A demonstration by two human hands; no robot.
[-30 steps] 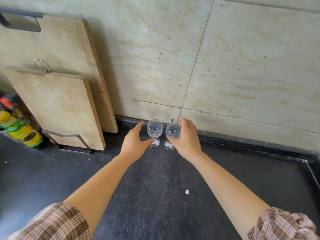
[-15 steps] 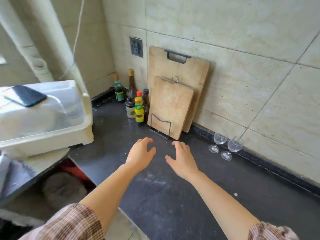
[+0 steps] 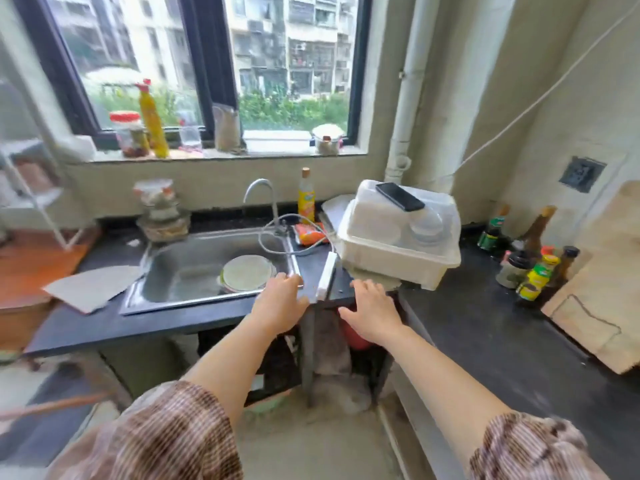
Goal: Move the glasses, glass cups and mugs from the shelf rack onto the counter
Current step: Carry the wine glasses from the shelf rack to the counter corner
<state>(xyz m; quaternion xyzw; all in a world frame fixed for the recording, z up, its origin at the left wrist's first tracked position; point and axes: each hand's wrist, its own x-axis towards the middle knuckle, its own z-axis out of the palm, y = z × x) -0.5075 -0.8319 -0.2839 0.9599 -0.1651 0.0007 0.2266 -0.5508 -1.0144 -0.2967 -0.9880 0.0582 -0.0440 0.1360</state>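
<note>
Moved: both hands have come away from the 2 wine glasses and the person has swung left; the glasses and the boards' corner of the counter are out of view now, and the sink end fills it.
Left hand: empty, fingers loosely spread, palm down, tips over the sink's right rim.
Right hand: empty too, fingers spread wide, just short of the white dish box with a phone on its lid.
Between the fingers: a white strip lying on the dark counter edge; neither hand touches it.
Glasses: 2 were stood by the wall a second ago; not visible now, so presumably behind the right hand's side.
Rack: a white frame at far left, well beyond the left fingers, looks like it; blurred, and I cannot tell what it holds.
Meaning: 1 delivery looks done, and the hands seem headed back for the next load.
Risk: counter beyond the right fingers is crowded with bottles, so room for more glassware is tight there.
</note>
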